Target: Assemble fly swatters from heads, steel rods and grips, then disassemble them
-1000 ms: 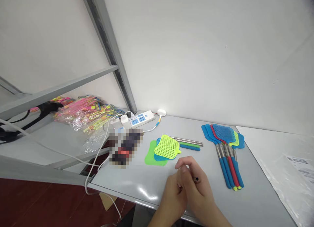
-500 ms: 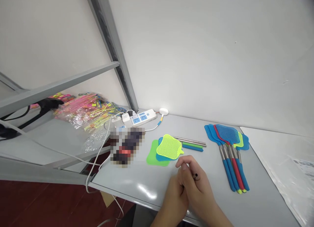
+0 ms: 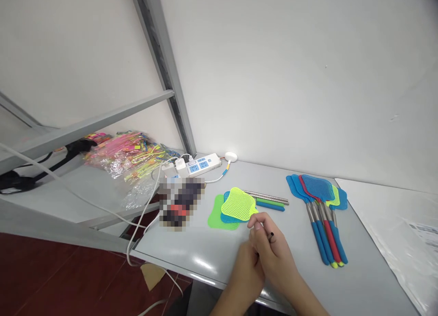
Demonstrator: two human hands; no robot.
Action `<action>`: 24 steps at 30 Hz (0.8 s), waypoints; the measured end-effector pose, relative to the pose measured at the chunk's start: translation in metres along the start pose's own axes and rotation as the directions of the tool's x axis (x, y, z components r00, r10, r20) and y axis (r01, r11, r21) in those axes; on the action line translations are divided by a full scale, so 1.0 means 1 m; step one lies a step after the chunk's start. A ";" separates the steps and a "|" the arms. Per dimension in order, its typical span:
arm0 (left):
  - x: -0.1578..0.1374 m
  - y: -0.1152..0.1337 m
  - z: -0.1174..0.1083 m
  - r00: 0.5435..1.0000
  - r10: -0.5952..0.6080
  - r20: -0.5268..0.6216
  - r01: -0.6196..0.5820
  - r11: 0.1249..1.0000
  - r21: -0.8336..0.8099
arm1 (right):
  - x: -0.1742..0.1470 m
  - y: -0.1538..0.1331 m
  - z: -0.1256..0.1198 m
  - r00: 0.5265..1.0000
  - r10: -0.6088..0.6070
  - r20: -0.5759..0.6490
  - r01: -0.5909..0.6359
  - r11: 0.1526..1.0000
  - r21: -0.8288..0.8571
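Observation:
Over the front of the grey table my two hands are pressed together. My right hand (image 3: 273, 254) is closed around a thin metal tube (image 3: 270, 236), whose dark round end pokes out past the fingers. My left hand (image 3: 245, 270) is curled up against it, apparently gripping the same tube; most of that is hidden. Just beyond the fingertips lies a yellow swatter head (image 3: 238, 204), overlapping a blue swatter head (image 3: 228, 217) and a green swatter head (image 3: 214, 213). Behind these are several bare metal rods (image 3: 267, 197), a green handle (image 3: 271, 201) and a blue handle (image 3: 270, 206).
Several assembled fly swatters (image 3: 320, 215) lie stacked at right, beside a white plastic sheet (image 3: 376, 215). A power strip (image 3: 205, 164) with cords stands at the back. Left are a pixelated object (image 3: 181, 204), a metal shelf post (image 3: 171, 74) and bagged colourful items (image 3: 126, 154).
The view has shifted slightly, so the things at left appear a little further right. My hands stay together, and the tube end has tilted a bit upward.

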State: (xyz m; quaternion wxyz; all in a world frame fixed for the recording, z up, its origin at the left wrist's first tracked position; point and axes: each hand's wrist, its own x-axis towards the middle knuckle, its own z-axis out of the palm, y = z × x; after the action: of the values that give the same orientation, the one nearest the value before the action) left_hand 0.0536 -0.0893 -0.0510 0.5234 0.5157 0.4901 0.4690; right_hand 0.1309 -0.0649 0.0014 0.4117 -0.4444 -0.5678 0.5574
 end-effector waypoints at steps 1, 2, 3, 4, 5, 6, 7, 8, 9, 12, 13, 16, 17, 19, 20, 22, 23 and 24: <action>0.000 0.000 0.000 1.000 0.002 -0.001 -0.002 1.000 0.001 | 0.000 0.000 0.000 1.000 -0.005 0.006 0.005 1.000 -0.003; 0.000 0.001 0.000 1.000 0.002 0.002 -0.002 1.000 0.001 | -0.001 0.001 -0.001 1.000 -0.009 0.012 0.010 1.000 -0.008; -0.001 0.002 0.000 1.000 0.000 0.003 0.000 1.000 0.001 | -0.002 0.001 -0.001 1.000 -0.013 0.017 0.014 1.000 -0.018; -0.001 0.003 -0.001 1.000 -0.001 0.004 0.001 1.000 0.001 | -0.002 0.001 0.000 1.000 -0.014 0.023 0.014 0.999 -0.028; -0.001 0.004 -0.001 1.000 0.001 0.003 -0.001 1.000 0.002 | -0.003 0.001 0.000 1.000 -0.011 0.025 0.012 0.999 -0.038; -0.001 0.006 -0.002 1.000 0.006 0.002 -0.006 1.000 0.003 | -0.003 0.001 0.001 1.000 -0.008 0.025 0.010 0.999 -0.044; -0.002 0.007 -0.002 1.000 0.014 0.000 -0.014 1.000 0.002 | -0.004 0.001 0.002 1.000 -0.005 0.024 0.006 0.999 -0.045; -0.002 0.008 -0.002 1.000 0.021 -0.002 -0.021 1.000 -0.002 | -0.004 0.001 0.002 1.000 -0.002 0.024 0.003 0.999 -0.042; -0.002 0.008 -0.002 1.000 0.027 -0.001 -0.027 1.000 -0.007 | -0.004 0.001 0.003 1.000 0.001 0.025 0.000 0.999 -0.038; -0.003 0.008 -0.002 0.999 0.041 0.001 -0.041 0.999 -0.027 | -0.005 0.000 0.002 1.000 0.003 0.020 -0.002 1.000 -0.024; -0.003 0.007 -0.002 0.999 0.041 -0.002 -0.041 0.999 -0.035 | -0.005 -0.001 0.002 1.000 -0.001 0.018 0.002 1.000 -0.023; -0.002 0.008 0.000 0.999 0.038 -0.033 -0.040 0.996 -0.077 | -0.004 -0.005 0.001 0.999 -0.017 0.034 0.018 0.999 -0.034; 0.000 0.010 0.001 0.998 0.037 -0.058 -0.043 0.993 -0.109 | -0.004 -0.008 0.001 0.999 -0.018 0.046 0.020 0.999 -0.043; 0.002 0.014 0.003 0.992 0.037 -0.120 -0.059 0.980 -0.190 | -0.003 -0.013 0.003 0.997 -0.018 0.070 0.022 0.998 -0.061; 0.004 0.016 0.004 0.988 0.033 -0.153 -0.068 0.971 -0.229 | -0.003 -0.016 0.004 0.996 -0.028 0.085 0.034 0.997 -0.063; 0.005 0.019 0.004 0.979 0.021 -0.203 -0.078 0.957 -0.278 | -0.002 -0.020 0.006 0.989 -0.080 0.121 0.086 0.995 -0.049; 0.005 0.019 0.003 0.977 0.014 -0.213 -0.077 0.954 -0.289 | -0.002 -0.021 0.006 0.984 -0.121 0.133 0.126 0.991 -0.034; 0.004 0.018 0.002 0.977 0.012 -0.214 -0.076 0.953 -0.294 | 0.000 -0.021 0.006 0.976 -0.165 0.139 0.170 0.985 -0.023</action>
State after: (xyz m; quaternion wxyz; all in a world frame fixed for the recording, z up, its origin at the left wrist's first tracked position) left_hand 0.0563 -0.0848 -0.0328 0.5307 0.3885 0.4538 0.6012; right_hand 0.1246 -0.0664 0.0223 0.4098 -0.3628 -0.6395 0.5399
